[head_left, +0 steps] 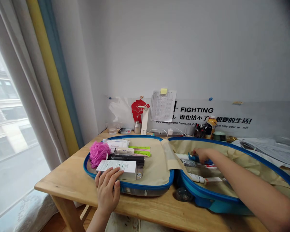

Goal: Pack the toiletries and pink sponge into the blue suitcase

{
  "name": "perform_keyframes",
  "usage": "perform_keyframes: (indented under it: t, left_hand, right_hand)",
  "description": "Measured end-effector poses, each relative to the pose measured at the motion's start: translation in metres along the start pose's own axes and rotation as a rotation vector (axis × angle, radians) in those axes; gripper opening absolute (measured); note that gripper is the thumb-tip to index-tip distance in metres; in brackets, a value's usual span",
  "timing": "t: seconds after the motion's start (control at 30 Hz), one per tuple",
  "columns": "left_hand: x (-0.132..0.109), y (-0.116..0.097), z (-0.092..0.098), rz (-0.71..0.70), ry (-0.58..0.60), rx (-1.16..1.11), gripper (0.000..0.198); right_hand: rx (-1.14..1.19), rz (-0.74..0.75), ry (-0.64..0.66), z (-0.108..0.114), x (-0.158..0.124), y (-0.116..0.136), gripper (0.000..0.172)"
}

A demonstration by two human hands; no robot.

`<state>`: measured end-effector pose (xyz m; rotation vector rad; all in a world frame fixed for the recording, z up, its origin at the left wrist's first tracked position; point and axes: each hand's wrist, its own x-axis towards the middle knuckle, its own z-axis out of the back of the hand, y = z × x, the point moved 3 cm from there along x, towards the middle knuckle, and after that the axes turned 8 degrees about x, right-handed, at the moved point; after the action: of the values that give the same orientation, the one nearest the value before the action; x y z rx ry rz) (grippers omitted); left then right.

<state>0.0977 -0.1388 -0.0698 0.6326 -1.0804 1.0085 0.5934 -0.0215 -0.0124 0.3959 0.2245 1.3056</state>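
A person stands at a wooden table (62, 183) with a blue suitcase (145, 186) lying open on it in two halves, with tan cloth inside. The left hand (107, 190) is on the near blue rim of the left half. Its fingers (111, 175) bend up and touch the bottom edge of a white box (116, 169), but I cannot tell if they grip it or just rest there. Next to that box in the same half are a pink bath puff (99, 154), a long black box (127, 159), and green packs (141, 151). The right arm reaches across to the right half, and the right hand (200, 154) is down inside it. Its fingers are bent over a blue thing (192, 157), and I cannot tell if they are holding it. Close by lie a white tube (182, 156) and a clear bottle (188, 163), with a longer white tube (195, 178) nearer the person. At the back of the table stand a white lamp (144, 120), a small metal bottle (137, 127), and a juice bottle (211, 127). A sheet of paper (163, 105) is stuck on the wall, above a sign that says FIGHTING (195, 110). A long curtain (50, 80) hangs by the window on the left.
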Motion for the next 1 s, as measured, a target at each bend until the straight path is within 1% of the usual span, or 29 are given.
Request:
perform_keyframes:
  t: [0.1,0.13,0.2,0.27,0.37,0.47,0.5,0.57,0.63,0.67,0.73,0.83,0.9,1.0]
  left_hand:
    - [0.001,-0.001,0.001,-0.001,-0.009,-0.001,0.030]
    - [0.001,-0.001,0.001,0.004,-0.005,0.000,0.030]
    - [0.001,-0.001,0.001,0.018,0.009,0.004,0.031]
    - [-0.001,0.000,0.000,0.031,0.023,0.008,0.032]
    - [-0.002,0.000,-0.001,0.041,0.030,0.004,0.032]
    - [-0.003,0.001,-0.001,0.043,0.022,-0.008,0.031]
    - [-0.003,0.000,-0.001,0.042,0.017,-0.013,0.031]
    - [-0.003,0.000,-0.001,0.040,0.016,-0.021,0.031]
    - [-0.002,-0.001,-0.001,0.047,0.023,-0.024,0.032]
    - [-0.002,-0.001,0.000,0.051,0.024,-0.024,0.032]
    - [-0.001,-0.001,0.000,0.056,0.019,-0.023,0.032]
    - [0.000,0.000,0.000,0.025,0.008,-0.012,0.031]
    - [-0.001,0.002,-0.001,-0.014,0.012,0.004,0.031]
    - [-0.003,0.005,-0.002,-0.050,0.035,0.022,0.031]
  right_hand:
    - [-0.131,-0.082,0.207,-0.004,-0.004,0.000,0.023]
    - [-0.167,-0.090,0.249,-0.005,-0.007,0.002,0.025]
    - [-0.225,-0.085,0.298,-0.005,-0.013,0.006,0.029]
    - [-0.266,-0.069,0.320,-0.002,-0.019,0.012,0.029]
    - [-0.294,-0.032,0.315,0.009,-0.029,0.022,0.024]
    - [-0.272,0.049,0.255,0.030,-0.035,0.043,0.023]
    - [-0.252,0.090,0.226,0.038,-0.037,0.053,0.026]
    - [-0.202,0.190,0.176,0.049,-0.039,0.082,0.040]
    - [-0.154,0.297,0.157,0.050,-0.042,0.119,0.053]
    - [-0.138,0.351,0.160,0.047,-0.043,0.140,0.056]
    - [-0.126,0.457,0.189,0.032,-0.044,0.184,0.059]
    - [-0.159,0.586,0.241,-0.005,-0.042,0.242,0.054]
    - [-0.202,0.606,0.262,-0.032,-0.039,0.270,0.044]
    - [-0.272,0.586,0.269,-0.067,-0.032,0.294,0.038]
